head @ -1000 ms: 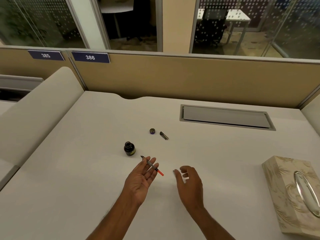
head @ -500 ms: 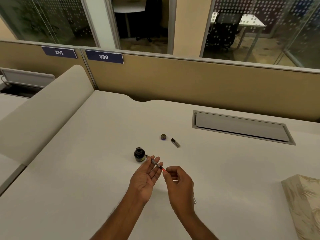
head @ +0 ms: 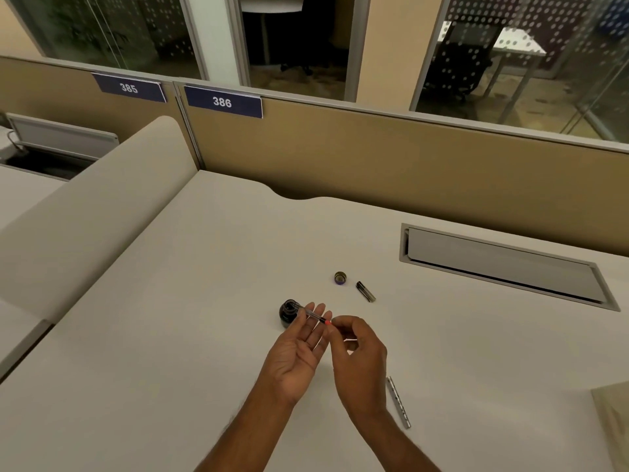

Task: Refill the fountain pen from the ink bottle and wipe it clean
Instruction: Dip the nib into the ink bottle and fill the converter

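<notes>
Two bare forearms come into view from the near edge — no sleeves, cuffs or gloves anywhere on them. The left hand (head: 295, 352) and the right hand (head: 361, 362) are both bare; no ring, watch, strap or bracelet shows on the fingers or wrists that can be seen. Fine hair is visible along the outer edges of both forearms. Nails are short where they show — too small to tell more. Nothing else of the person is in view.
</notes>
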A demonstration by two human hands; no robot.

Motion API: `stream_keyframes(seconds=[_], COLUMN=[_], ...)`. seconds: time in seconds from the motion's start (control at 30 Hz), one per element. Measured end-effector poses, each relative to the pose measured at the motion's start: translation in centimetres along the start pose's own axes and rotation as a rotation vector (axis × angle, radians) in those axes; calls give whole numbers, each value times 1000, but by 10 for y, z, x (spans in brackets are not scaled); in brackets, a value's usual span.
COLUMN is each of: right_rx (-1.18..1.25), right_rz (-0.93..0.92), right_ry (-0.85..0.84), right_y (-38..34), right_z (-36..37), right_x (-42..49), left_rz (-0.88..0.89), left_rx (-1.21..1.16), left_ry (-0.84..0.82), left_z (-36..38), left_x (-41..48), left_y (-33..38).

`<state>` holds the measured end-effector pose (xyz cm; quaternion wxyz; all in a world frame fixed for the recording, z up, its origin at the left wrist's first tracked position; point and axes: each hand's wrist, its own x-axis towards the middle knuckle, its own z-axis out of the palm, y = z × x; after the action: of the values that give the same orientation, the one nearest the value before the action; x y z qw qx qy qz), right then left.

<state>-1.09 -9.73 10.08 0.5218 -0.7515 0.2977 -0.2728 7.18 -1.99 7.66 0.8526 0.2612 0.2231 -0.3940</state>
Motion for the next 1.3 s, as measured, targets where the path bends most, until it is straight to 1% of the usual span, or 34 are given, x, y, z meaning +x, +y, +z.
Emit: stream_keyframes(seconds=[0.2, 0.9, 1.3], right_rx=[-18, -136, -231], right_rz=[-43, -156, -203], right_ry=[-31, -110, -239], right_y=[0, 0, -10], right_z=[9, 25, 30], right_x=[7, 31, 43], left_rz=[-33, -25, -41], left_rx=[-74, -233, -419], left_ry=[-12, -10, -50], left_z=[-5, -6, -3], left_x=[10, 24, 20], left_y=[2, 8, 9])
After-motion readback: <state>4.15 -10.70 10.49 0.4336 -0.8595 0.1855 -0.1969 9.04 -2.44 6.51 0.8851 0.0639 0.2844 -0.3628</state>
